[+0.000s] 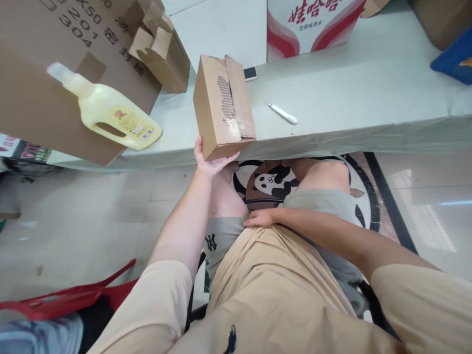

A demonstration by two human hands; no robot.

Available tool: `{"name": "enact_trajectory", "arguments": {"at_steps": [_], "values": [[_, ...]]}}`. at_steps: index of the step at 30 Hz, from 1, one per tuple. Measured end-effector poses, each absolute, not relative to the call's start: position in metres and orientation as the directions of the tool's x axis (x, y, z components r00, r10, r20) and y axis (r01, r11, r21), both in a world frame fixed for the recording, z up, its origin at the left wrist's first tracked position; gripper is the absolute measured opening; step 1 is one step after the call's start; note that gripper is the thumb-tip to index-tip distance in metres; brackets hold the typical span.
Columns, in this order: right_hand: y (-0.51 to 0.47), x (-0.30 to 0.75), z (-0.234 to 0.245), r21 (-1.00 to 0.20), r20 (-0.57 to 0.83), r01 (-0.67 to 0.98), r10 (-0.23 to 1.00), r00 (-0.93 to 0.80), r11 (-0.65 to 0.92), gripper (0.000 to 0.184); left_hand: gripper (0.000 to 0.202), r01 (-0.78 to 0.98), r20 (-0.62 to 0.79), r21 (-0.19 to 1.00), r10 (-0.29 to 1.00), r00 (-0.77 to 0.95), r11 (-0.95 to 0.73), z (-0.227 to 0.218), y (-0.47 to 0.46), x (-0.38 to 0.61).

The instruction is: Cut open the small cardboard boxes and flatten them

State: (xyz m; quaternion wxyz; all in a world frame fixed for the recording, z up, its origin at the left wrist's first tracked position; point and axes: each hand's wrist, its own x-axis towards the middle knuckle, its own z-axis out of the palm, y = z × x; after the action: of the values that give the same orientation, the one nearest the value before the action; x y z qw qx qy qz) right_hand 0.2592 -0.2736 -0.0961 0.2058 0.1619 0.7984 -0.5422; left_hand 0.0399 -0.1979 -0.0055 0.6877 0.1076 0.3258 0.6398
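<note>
My left hand (212, 162) grips a small brown cardboard box (212, 110) from below, at its near lower corner. The thumb lies along the left side and the fingers spread under the bottom. The box is tilted at the table's front edge, with a torn corrugated patch and a piece of tape on its face. My right hand (261, 217) rests in my lap, its fingers curled at the hem of my tan shirt (273, 275), where the cloth bunches. To the right of the box, a white utility knife (282, 113) lies on the table. A phone-like dark object (250, 73) is partly hidden behind the box.
A pale-yellow jug (118, 115) stands at left before a large printed carton (33, 93). An open small carton (167, 59) is beside it. A red-and-white box (313, 24) stands at the back of the covered table (350, 93). A red chair (73, 297) is at lower left.
</note>
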Motion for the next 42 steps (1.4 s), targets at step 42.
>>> {"name": "enact_trajectory", "arguments": {"at_steps": [42], "values": [[0.025,0.257,-0.018,-0.370,0.026,0.898,0.969,-0.247,0.239,0.017,0.063,-0.798,-0.250,0.600,0.937,-0.244,-0.048,0.014,-0.024,0.007]]}}
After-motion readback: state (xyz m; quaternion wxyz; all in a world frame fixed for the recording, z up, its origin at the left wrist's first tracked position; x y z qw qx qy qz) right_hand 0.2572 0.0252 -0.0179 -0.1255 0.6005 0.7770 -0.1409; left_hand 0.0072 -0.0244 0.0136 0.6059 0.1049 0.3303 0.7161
